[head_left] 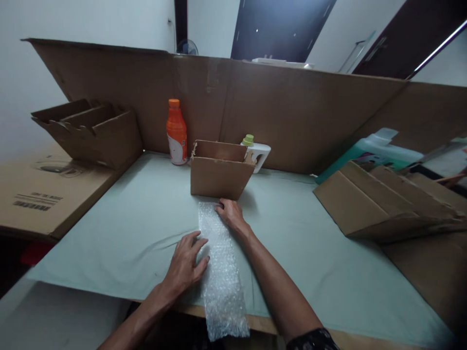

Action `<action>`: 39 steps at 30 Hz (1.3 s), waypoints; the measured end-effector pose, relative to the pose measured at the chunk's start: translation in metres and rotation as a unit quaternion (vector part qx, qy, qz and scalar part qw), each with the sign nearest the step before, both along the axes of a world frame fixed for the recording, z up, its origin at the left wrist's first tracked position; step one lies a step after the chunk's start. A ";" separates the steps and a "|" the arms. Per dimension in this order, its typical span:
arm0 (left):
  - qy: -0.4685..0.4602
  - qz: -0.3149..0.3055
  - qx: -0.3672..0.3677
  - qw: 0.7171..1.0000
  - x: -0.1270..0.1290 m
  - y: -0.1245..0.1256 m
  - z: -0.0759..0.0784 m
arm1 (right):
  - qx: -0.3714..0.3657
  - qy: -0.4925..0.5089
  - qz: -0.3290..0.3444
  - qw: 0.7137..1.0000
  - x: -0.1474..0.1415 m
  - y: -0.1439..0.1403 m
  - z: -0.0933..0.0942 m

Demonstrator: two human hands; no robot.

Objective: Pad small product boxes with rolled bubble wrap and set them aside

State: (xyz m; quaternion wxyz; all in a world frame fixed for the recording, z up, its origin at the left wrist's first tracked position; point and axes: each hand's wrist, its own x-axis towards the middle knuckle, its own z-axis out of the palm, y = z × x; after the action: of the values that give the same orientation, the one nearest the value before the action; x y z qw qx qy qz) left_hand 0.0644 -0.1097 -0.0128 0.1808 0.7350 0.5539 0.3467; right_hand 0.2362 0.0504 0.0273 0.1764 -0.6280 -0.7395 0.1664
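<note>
A long strip of bubble wrap (222,277) runs lengthwise over the light green cloth, its near end hanging past the table's front edge. At its far right corner is my right hand (230,212), the fingers curled and closed on the wrap's edge. My left hand (187,258) rests along the left side of the strip with fingers apart, thumb and fingertips at its edge. Just beyond the strip's far end stands a small open cardboard box (221,177); its inside is mostly hidden.
Behind the box stand an orange bottle (176,133) and a white jug with a green cap (260,153). Divided cardboard boxes sit at left (105,138) and right (365,204), the right one near a teal jug (379,148). A tall cardboard panel (292,107) closes off the back.
</note>
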 end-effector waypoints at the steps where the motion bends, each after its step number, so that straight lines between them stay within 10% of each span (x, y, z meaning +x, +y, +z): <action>1: 0.012 -0.009 -0.001 1.000 -0.001 -0.001 -0.001 | 0.003 -0.007 -0.005 1.000 -0.001 -0.001 0.000; 11: 0.057 -0.025 0.034 0.998 0.007 0.007 0.015 | 0.039 -0.051 -0.079 0.995 0.006 0.003 -0.005; 20: 0.012 -0.057 -0.080 0.995 -0.014 -0.065 0.029 | 0.002 -0.045 -0.075 0.996 0.011 0.013 -0.015; 39: 0.043 -0.190 0.100 0.976 -0.023 -0.076 0.017 | -0.014 -0.045 -0.045 0.998 0.012 0.021 -0.007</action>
State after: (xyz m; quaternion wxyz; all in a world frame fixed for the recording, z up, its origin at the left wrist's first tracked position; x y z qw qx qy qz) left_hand 0.0416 -0.1854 0.0047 0.1454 0.8553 0.3738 0.3280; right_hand 0.2486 0.0713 0.0200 0.1417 -0.6700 -0.7151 0.1404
